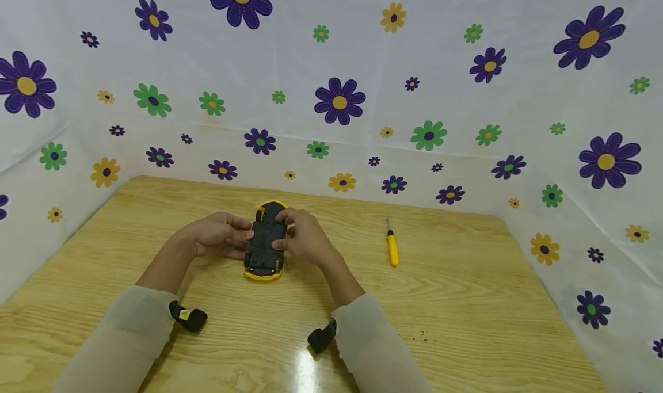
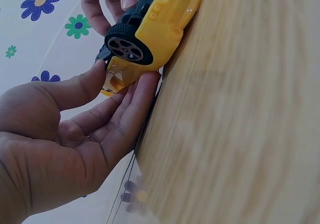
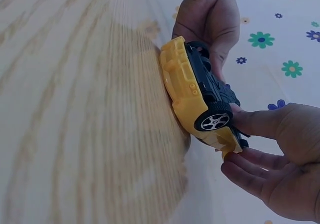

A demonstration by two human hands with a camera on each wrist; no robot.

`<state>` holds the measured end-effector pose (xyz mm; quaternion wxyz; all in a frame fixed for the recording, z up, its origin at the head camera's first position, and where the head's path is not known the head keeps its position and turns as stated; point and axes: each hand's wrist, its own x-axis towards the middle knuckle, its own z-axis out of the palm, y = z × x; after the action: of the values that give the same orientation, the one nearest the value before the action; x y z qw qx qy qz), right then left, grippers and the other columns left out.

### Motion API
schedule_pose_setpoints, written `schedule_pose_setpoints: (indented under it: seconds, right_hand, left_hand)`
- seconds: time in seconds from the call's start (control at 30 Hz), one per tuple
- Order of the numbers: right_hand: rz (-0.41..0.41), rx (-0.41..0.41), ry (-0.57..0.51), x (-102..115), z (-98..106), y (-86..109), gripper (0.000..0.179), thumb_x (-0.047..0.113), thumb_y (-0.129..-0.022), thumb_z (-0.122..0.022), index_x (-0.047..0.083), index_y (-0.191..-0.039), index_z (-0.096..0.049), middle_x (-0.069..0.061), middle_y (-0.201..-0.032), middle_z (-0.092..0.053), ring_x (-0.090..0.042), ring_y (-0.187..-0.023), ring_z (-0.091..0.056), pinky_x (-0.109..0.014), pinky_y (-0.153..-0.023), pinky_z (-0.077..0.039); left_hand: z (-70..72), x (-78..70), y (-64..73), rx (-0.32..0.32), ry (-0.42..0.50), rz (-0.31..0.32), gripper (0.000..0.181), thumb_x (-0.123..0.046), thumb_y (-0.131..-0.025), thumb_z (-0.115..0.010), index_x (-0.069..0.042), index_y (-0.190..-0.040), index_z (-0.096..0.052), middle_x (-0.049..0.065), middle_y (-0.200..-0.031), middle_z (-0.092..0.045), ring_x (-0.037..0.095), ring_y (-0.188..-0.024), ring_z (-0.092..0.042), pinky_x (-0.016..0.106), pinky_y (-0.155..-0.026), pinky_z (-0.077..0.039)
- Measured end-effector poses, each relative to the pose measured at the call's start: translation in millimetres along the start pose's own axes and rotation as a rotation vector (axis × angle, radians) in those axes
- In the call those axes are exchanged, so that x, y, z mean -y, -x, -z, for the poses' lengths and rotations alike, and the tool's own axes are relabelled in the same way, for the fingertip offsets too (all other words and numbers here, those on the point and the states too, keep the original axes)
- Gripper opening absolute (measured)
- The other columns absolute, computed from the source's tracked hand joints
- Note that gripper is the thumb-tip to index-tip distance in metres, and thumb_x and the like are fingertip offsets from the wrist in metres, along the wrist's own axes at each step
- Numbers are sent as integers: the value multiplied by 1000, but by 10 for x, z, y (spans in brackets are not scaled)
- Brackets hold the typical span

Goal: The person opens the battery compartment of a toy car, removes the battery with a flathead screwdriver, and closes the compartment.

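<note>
A yellow toy car (image 1: 266, 243) lies upside down on the wooden table, its black underside facing up. My left hand (image 1: 221, 235) holds its left side, the thumb at the underside's edge and the other fingers along the yellow body, as the left wrist view shows. On the opposite side my right hand (image 1: 307, 237) grips the car, with thumb and forefinger on the black base. The right wrist view shows the car's yellow rear end (image 3: 180, 78) and a black wheel with silver spokes (image 3: 214, 121) beside the right thumb.
A screwdriver (image 1: 392, 249) with a yellow handle lies right of the car, tip pointing away. Several tiny dark pieces, perhaps screws (image 1: 425, 340), are scattered near the front right. A white flowered cloth (image 1: 290, 53) encloses the table's back and sides.
</note>
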<state>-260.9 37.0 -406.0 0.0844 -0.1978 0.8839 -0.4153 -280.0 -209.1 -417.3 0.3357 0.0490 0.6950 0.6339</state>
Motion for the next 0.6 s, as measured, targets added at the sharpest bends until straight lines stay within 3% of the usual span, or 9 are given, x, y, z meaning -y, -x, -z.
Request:
schedule_pose_setpoints:
  seconds: [0.3, 0.47, 0.6]
  right_hand:
    - [29, -28, 129, 92, 55, 2, 47, 13, -88, -83, 11, -129, -61, -7, -119, -60, -25, -101, -62, -30, -83, -57]
    - [36, -25, 76, 88, 56, 17, 40, 9, -90, -80, 11, -125, -61, -5, -108, -63, -18, -90, -61, -28, -75, -56]
    - [70, -44, -14, 76, 74, 34, 24, 4, -96, -71, 8, -118, -62, -5, -104, -63, -19, -89, -63, -28, -75, -58]
  left_hand:
    - [7, -20, -3, 6, 4, 10, 63, -8, -107, -52, 10, -158, -21, 33, -155, -37, 44, -135, -51, 49, -102, -54]
    - [4, -13, 2, 10, 6, 23, 63, -9, -107, -53, 10, -158, -22, 32, -156, -36, 45, -137, -48, 49, -103, -54]
    - [10, -6, 0, 11, 2, 19, 63, -10, -107, -54, 10, -158, -22, 32, -155, -38, 43, -135, -52, 49, -102, -55]
